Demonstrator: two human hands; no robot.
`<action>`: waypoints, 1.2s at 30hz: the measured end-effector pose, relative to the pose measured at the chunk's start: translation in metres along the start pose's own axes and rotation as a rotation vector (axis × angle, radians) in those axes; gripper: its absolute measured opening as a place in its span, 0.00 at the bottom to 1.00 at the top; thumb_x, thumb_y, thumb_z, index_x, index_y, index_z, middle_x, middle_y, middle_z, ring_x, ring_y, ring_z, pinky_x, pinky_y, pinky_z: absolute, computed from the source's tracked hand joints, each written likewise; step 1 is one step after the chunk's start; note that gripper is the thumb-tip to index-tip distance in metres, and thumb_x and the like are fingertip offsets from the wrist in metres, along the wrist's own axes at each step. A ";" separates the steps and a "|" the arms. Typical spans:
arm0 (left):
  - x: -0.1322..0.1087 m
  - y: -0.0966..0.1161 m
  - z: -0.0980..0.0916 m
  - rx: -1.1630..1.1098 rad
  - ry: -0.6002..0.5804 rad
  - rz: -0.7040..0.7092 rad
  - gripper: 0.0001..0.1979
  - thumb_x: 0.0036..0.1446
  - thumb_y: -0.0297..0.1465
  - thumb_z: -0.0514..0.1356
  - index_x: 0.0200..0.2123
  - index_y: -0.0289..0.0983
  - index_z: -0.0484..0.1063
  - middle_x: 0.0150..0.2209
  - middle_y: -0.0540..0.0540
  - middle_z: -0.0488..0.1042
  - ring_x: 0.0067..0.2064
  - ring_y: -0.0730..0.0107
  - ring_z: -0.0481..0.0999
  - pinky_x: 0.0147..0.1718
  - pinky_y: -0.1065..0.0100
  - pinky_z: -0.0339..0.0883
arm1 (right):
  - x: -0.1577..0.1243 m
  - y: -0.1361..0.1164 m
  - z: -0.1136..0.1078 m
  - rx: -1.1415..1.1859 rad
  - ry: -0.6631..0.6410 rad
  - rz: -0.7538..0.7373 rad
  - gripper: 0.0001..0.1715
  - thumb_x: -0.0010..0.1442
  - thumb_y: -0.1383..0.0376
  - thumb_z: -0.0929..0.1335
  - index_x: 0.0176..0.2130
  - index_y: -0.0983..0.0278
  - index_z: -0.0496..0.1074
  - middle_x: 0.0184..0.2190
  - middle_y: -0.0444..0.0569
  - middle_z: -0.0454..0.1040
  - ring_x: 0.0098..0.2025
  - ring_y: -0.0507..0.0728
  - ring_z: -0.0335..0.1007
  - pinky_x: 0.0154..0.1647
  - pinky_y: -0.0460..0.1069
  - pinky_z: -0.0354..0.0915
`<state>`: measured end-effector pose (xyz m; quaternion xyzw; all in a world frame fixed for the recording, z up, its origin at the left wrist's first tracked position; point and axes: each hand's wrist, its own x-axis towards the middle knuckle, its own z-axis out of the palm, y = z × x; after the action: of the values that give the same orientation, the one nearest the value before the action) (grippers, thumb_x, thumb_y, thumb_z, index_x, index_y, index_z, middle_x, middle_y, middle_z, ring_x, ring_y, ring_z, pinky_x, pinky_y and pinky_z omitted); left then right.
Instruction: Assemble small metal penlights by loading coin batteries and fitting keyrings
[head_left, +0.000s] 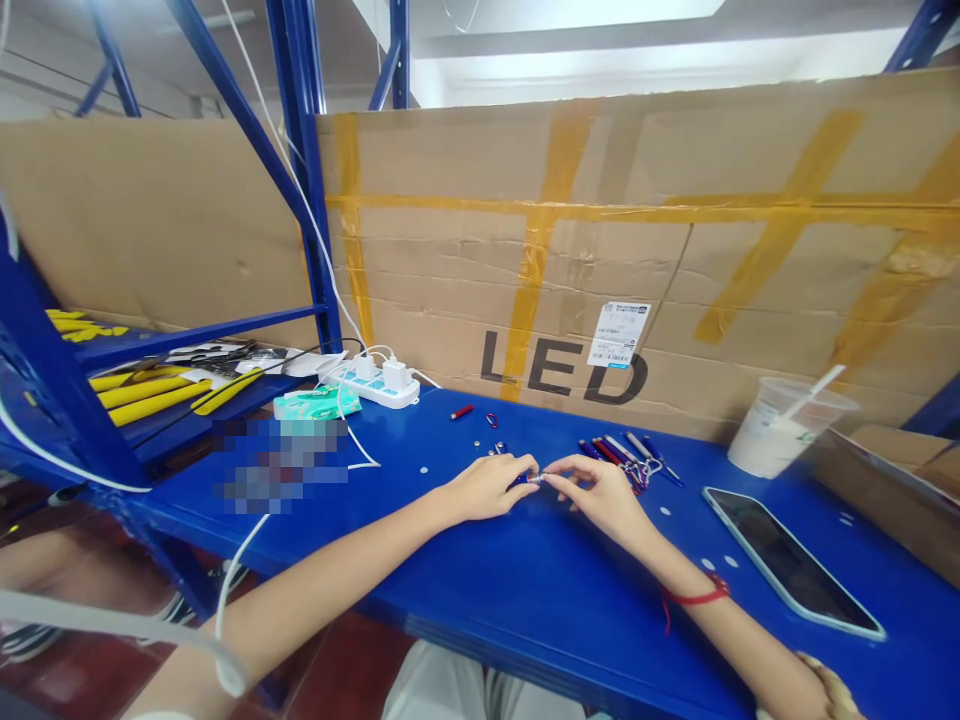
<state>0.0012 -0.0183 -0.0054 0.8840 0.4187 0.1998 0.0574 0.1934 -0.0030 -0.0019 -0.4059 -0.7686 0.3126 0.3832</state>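
My left hand (491, 485) and my right hand (596, 492) meet over the blue shelf (525, 590). Together they pinch a small blue keychain light (529, 479), fingers closed on each end of it. Just right of my right hand lies a pile of several similar small lights (626, 452) in blue, red and silver with key rings. A red light (462, 411) and a small red clip (491, 419) lie farther back. Small round button cells (424, 467) are scattered on the shelf.
A phone (791, 560) lies face up at the right. A plastic cup with a straw (780, 428) stands by the cardboard wall (675, 250). A white power strip (375, 382) with chargers, a tissue pack (315, 402) and yellow-handled tools (150, 392) are at the left.
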 end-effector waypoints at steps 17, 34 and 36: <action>0.003 0.001 0.002 -0.286 0.116 0.046 0.13 0.63 0.34 0.48 0.47 0.38 0.66 0.45 0.44 0.73 0.45 0.67 0.73 0.46 0.67 0.64 | 0.000 -0.006 -0.009 -0.008 0.063 -0.079 0.16 0.50 0.54 0.70 0.31 0.66 0.76 0.26 0.50 0.77 0.23 0.52 0.71 0.23 0.46 0.67; -0.003 0.005 0.013 -0.404 0.127 0.010 0.04 0.61 0.32 0.50 0.33 0.38 0.60 0.41 0.45 0.75 0.46 0.64 0.75 0.43 0.68 0.67 | -0.004 -0.009 -0.011 -0.091 0.030 -0.080 0.10 0.47 0.60 0.71 0.24 0.65 0.77 0.25 0.49 0.77 0.25 0.53 0.69 0.26 0.47 0.65; -0.004 0.005 0.014 -0.377 0.133 0.025 0.04 0.61 0.31 0.50 0.33 0.38 0.60 0.40 0.45 0.75 0.45 0.64 0.75 0.42 0.68 0.67 | -0.007 -0.010 -0.008 -0.103 0.034 -0.062 0.10 0.48 0.60 0.70 0.24 0.66 0.76 0.25 0.50 0.77 0.24 0.52 0.68 0.24 0.46 0.64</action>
<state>0.0078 -0.0237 -0.0182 0.8477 0.3657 0.3334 0.1913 0.1989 -0.0118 0.0076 -0.4064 -0.7891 0.2539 0.3844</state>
